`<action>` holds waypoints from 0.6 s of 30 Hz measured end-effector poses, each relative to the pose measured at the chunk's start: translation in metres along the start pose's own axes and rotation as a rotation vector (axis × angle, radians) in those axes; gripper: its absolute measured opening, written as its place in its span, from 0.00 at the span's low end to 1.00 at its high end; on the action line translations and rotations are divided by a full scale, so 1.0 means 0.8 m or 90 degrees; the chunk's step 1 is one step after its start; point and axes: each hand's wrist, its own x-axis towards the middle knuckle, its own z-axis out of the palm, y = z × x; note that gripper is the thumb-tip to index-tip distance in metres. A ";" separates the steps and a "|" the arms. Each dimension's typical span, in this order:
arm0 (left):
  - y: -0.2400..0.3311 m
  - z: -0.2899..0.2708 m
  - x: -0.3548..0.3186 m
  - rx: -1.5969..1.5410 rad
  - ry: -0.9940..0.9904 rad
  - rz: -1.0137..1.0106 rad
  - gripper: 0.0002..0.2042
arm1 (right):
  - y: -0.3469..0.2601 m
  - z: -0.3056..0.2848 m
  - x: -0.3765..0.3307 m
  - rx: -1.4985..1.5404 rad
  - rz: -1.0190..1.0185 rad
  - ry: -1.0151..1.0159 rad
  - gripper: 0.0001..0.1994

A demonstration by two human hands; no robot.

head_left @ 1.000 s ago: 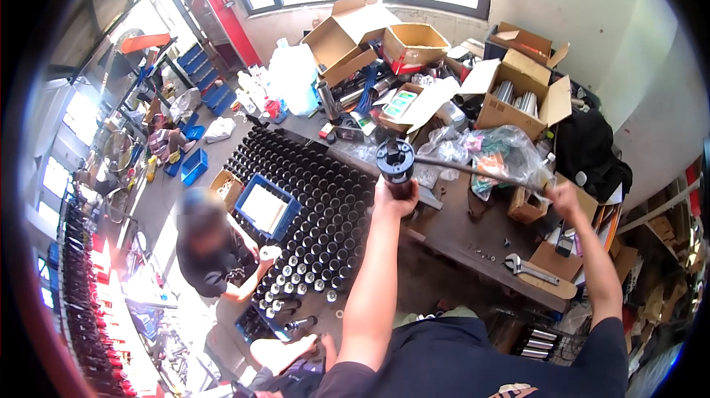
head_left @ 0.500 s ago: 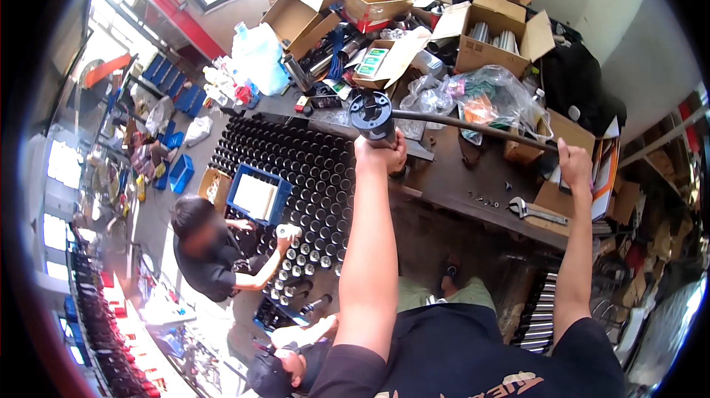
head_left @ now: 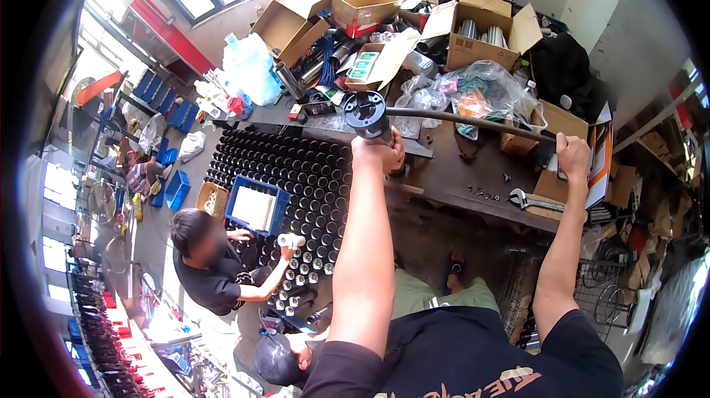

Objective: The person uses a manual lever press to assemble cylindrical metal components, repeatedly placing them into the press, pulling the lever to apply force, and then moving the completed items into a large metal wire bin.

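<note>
Both my arms stretch forward over the workbench. My left hand (head_left: 383, 152) is closed round the lower body of a black cylinder (head_left: 373, 128), whose round slotted end faces up. A long dark metal bar (head_left: 473, 121) runs from beside that end toward the right. Around the bar's far right end, my right hand (head_left: 572, 155) is closed in a fist. How the bar joins the cylinder cannot be made out. On the bench below the bar lie an adjustable wrench (head_left: 536, 202) and several small bolts (head_left: 484, 194).
Cardboard boxes (head_left: 484, 50), plastic bags (head_left: 492, 95) and loose parts crowd the back of the workbench (head_left: 451, 169). Rows of black cylinders (head_left: 285, 169) stand left of it, with a blue crate (head_left: 275, 213) on them. A co-worker (head_left: 211, 265) there holds a white part; another person (head_left: 285, 357) is lower down.
My view has shifted slightly. Both hands keep their hold, and the bar and cylinder stay in nearly the same position. The lower co-worker's head has shifted and is bent further down.
</note>
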 end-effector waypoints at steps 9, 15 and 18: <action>-0.005 -0.004 -0.003 -0.060 -0.018 -0.013 0.27 | 0.004 0.011 -0.004 -0.011 -0.024 -0.019 0.26; 0.017 -0.030 0.052 0.102 -0.336 0.038 0.21 | 0.148 0.125 -0.019 -0.115 -0.026 -0.041 0.35; -0.034 -0.125 -0.005 0.351 -0.575 0.222 0.23 | 0.090 0.106 -0.142 -0.035 0.144 -0.402 0.41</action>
